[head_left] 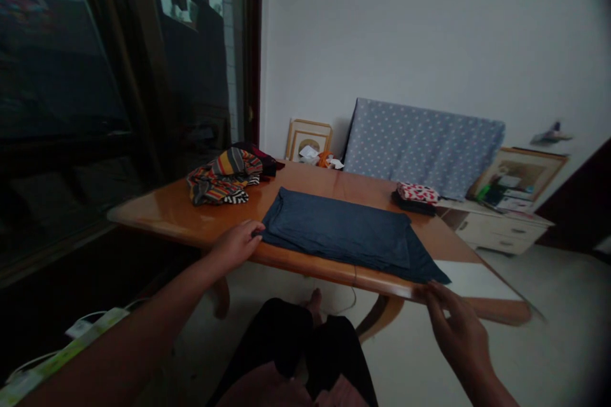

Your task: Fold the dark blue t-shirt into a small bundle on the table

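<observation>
A dark blue garment (338, 229), which looks like trousers folded lengthwise, lies flat along the near edge of the wooden table (162, 216). My left hand (241, 243) is closed at the garment's near left corner, pinching its edge between thumb and fingers. At the other end, a pointed flap of the garment reaches the table edge. My right hand (456, 321) is beside that tip, its fingers bent toward the table edge with a gap showing between thumb and fingers. No cloth shows inside it.
A crumpled striped garment (226, 175) lies back left with dark cloth. A folded red-and-white cloth (417, 193) rests on a black one (414, 206) at back right. White sheet (470, 278) lies at right. Behind stand a dotted grey cover (420, 146) and white drawers (499, 232).
</observation>
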{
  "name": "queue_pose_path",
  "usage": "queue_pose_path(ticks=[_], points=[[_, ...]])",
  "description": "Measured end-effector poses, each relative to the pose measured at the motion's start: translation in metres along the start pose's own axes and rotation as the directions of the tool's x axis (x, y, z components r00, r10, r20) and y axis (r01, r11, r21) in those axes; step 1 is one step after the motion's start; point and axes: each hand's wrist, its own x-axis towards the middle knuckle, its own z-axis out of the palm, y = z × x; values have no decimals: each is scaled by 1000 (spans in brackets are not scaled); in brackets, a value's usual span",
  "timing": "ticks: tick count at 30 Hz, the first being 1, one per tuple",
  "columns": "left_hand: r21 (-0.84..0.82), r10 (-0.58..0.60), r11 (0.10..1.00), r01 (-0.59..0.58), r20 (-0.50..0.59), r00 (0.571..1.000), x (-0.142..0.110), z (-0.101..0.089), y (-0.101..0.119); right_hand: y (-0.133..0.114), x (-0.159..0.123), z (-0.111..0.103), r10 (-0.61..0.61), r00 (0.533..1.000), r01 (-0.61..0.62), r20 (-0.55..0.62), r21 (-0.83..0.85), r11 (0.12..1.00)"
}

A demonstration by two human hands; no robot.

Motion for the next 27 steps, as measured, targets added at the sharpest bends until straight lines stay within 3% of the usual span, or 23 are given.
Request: queue_pose_path(ticks=[5, 9, 14, 19, 27], points=[[95, 126, 986, -136, 107, 986, 2, 2, 12, -3, 23, -20, 137, 987, -131, 86, -69, 989], [134, 147, 976, -170, 162, 976, 12, 10, 8, -3, 39, -27, 183, 970, -174, 159, -72, 982], [112, 167, 975, -194, 214, 963, 24, 18, 0, -12, 54, -24, 62, 954, -70, 295, 18, 997], [90, 179, 974, -208, 258, 949, 32, 19, -5, -25, 73, -18, -76, 890, 65, 450, 41, 997], [167, 146, 967, -192, 253, 956, 33, 18, 10, -35, 98, -17, -136, 770, 224, 623, -64, 973]])
